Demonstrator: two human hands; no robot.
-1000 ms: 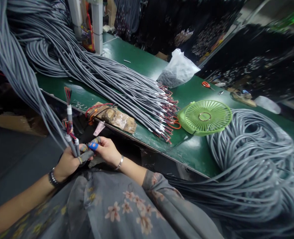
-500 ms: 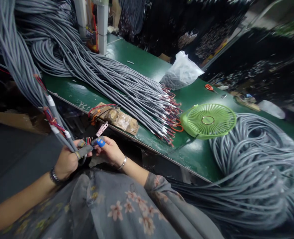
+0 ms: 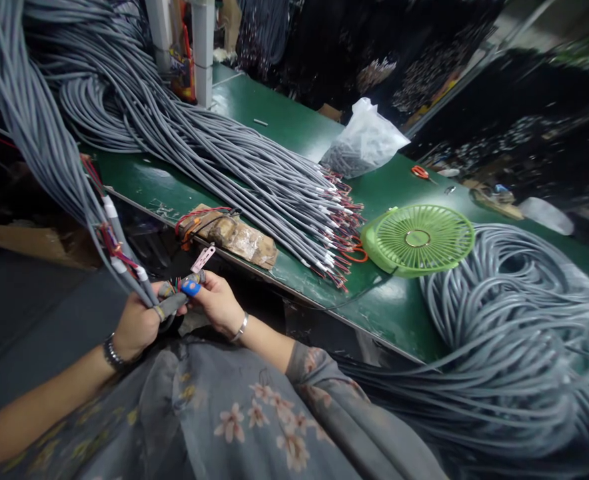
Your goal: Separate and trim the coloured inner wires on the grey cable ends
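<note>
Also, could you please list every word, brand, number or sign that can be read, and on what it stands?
No text can be read.
Fan: any mark on its hub is too small.
Colourful item by the post: too blurred.
Pink strip: dark marks, too small.

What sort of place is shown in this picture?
Probably a cable workshop: bundled grey cables with coloured wire ends lie on a green workbench, and a large cable coil sits beside a fan.

This is a cable workshop — grey cables (image 3: 254, 170) lie bundled along a green workbench (image 3: 254, 97).
</note>
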